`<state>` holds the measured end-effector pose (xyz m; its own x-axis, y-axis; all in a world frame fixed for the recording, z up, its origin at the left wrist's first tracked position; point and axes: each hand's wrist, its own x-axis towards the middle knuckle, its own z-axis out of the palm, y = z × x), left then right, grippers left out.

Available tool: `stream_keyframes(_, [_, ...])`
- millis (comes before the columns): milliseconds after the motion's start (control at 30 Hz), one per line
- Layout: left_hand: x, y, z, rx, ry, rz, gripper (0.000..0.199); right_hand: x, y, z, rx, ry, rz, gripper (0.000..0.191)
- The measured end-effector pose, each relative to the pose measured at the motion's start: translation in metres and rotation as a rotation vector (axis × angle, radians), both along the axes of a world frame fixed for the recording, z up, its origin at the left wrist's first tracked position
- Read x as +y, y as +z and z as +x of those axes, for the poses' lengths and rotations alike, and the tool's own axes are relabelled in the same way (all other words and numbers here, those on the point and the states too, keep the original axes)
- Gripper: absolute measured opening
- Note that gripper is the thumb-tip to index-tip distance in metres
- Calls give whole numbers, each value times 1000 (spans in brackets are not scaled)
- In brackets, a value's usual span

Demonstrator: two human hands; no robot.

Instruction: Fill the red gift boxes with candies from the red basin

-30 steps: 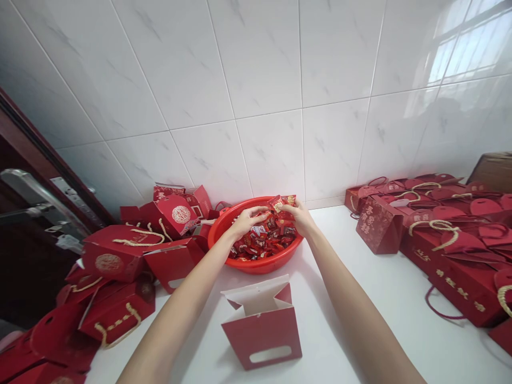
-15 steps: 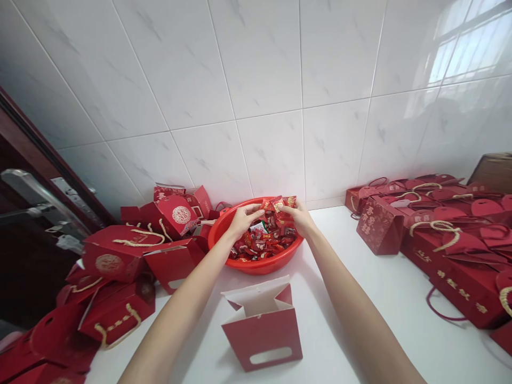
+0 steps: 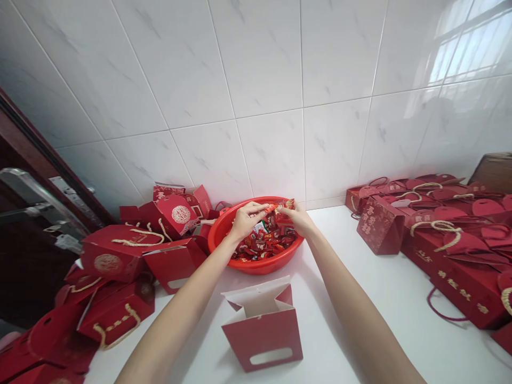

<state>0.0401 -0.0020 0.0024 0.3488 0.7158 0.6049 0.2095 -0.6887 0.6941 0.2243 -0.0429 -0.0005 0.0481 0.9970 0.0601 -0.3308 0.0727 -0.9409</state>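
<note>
Over the back of a red plastic basket (image 3: 262,266), my two hands are close together. My left hand (image 3: 246,220) is closed, its fingertips pinching a red-wrapped candy (image 3: 272,207). In my right hand (image 3: 298,218), also closed, a red and gold candy packet (image 3: 288,204) shows between thumb and fingers. Wrapped candies (image 3: 264,244) fill the basket below, with one white and green wrapper among the red ones. Between my forearms, in front of the basket, an open-topped red gift box (image 3: 266,338) stands upright with its slotted side towards me.
Red gift boxes with rope handles (image 3: 120,253) are heaped on the left, near a door handle (image 3: 30,186). Rows of closed red gift boxes (image 3: 448,266) cover the right side of the white table (image 3: 336,256). A tiled wall (image 3: 268,154) rises directly behind the basket.
Both hands have dipped slightly lower over the basket. The candy packets held up between them are now more covered by the fingers. The box and basket have stayed in place.
</note>
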Motion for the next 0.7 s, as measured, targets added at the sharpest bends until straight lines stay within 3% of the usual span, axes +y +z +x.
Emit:
stream_keyframes(167, [-5,-1,4,108,-39,43,29,-1,2,1,-5,18,-27,21])
stream_keyframes(400, [-8,0,6,113,-80,15,30,-3,4,0,-90,112,-12,12])
stream_keyframes(700, [-8,3,4,99,-204,-207,44,1,-2,3,-52,144,53,32])
